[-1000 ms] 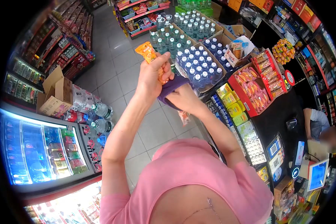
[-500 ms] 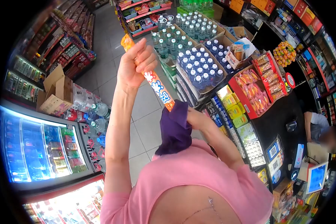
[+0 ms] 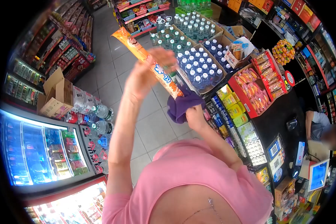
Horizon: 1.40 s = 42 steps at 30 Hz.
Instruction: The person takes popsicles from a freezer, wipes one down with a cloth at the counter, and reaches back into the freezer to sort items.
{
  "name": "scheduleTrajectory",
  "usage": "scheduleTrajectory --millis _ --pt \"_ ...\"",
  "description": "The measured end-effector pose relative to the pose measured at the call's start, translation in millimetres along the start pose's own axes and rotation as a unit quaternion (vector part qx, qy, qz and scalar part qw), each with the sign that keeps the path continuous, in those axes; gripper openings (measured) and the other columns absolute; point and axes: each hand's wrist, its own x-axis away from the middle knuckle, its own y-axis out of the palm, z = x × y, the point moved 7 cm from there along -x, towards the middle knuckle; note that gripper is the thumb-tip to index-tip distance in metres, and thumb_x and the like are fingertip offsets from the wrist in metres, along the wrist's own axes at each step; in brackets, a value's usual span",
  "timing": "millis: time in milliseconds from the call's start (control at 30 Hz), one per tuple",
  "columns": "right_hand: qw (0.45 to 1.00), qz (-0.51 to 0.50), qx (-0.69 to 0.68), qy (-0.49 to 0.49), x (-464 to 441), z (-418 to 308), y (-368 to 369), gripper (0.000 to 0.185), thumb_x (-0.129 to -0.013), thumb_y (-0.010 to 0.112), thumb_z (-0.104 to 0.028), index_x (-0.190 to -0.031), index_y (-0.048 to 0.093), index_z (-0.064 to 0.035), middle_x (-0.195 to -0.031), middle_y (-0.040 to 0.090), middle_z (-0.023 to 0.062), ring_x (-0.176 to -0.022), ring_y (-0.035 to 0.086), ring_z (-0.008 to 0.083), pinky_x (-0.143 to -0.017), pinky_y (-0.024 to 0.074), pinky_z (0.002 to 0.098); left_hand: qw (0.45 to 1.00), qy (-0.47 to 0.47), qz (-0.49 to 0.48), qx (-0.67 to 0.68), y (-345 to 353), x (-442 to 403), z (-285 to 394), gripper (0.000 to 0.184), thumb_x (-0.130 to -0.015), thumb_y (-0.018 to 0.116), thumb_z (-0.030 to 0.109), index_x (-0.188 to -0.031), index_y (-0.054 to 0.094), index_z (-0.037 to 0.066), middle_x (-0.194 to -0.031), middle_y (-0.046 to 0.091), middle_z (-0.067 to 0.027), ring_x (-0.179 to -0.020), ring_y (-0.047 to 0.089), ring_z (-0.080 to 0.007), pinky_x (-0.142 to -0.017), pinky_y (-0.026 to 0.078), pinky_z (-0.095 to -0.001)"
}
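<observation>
A long, narrow orange packet [image 3: 128,44] with blue and white lettering is tilted in front of me, its top toward the upper left. My left hand [image 3: 147,72] is at its middle; the packet crosses the palm and the blurred fingers are stretched out rather than wrapped round it. Purple cloth [image 3: 181,106] covers the packet's lower end. My right hand [image 3: 196,116] is closed on this cloth, and I cannot see whether it also grips the packet inside.
Cartons of bottled water [image 3: 201,69] stand ahead, beside a dark counter [image 3: 265,115] with a red snack box [image 3: 250,89]. Lit drink fridges [image 3: 44,149] and an open cardboard box [image 3: 56,97] are at left. A person [image 3: 319,127] is behind the counter at right.
My left hand's fist has loosened and more of the packet shows, its top now farther left. My right hand and the cloth have moved forward, away from my shirt.
</observation>
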Motion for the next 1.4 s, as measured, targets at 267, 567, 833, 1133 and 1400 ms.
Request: scheduleTrajectory --millis 267,567,833,1133,1400 --pt "0.995 -0.013 -0.031 0.090 5 14 3 0.006 -0.083 0.055 -0.002 -0.084 0.061 0.0005 -0.081 0.060 0.0009 -0.074 0.055 0.0086 -0.066 0.0460 0.0261 0.968 -0.025 -0.210 0.134 -24 -11 -29 0.035 -0.097 0.041 0.038 -0.072 0.038 0.014 -0.052 0.027 0.0070 -0.043 0.025 -0.0045 -0.043 0.024 -0.0207" --pt "0.998 -0.050 -0.002 0.046 9 1 1 0.011 -0.081 0.057 -0.001 -0.091 0.059 0.0005 -0.083 0.061 0.0042 -0.076 0.057 0.0094 -0.066 0.0473 0.0252 0.956 -0.050 -0.221 0.187 -27 -17 -24 0.039 -0.096 0.040 0.042 -0.070 0.036 0.013 -0.049 0.025 0.0070 -0.041 0.024 -0.0041 -0.041 0.023 -0.0199" --pt "0.980 -0.045 -0.118 0.156 12 4 -19 0.016 -0.084 0.059 -0.011 -0.094 0.058 0.0010 -0.086 0.061 0.0074 -0.077 0.059 0.0136 -0.067 0.0480 0.0276 0.978 -0.038 -0.132 0.160 -49 -25 2 0.039 -0.094 0.045 0.043 -0.074 0.044 0.010 -0.055 0.027 0.0072 -0.046 0.025 -0.0047 -0.046 0.026 -0.0206" --pt "0.801 -0.182 0.564 -0.082 -21 -67 34 0.029 -0.070 0.066 -0.016 -0.095 0.056 -0.0049 -0.091 0.061 0.0085 -0.080 0.060 0.0210 -0.070 0.0470 0.0344 0.995 -0.024 -0.084 0.056 -35 3 18 0.031 -0.096 0.042 0.035 -0.090 0.048 0.006 -0.072 0.042 -0.0032 -0.068 0.045 -0.0175 -0.077 0.044 -0.0400" --pt "0.826 -0.114 0.454 -0.314 -17 -60 28 0.011 -0.071 0.057 -0.008 -0.081 0.054 -0.0068 -0.066 0.053 0.0090 -0.065 0.057 0.0259 -0.059 0.0441 0.0341 0.986 0.016 -0.060 -0.155 -34 14 5 0.026 -0.096 0.044 0.032 -0.087 0.045 0.007 -0.074 0.051 -0.0061 -0.073 0.053 -0.0191 -0.085 0.046 -0.0433"
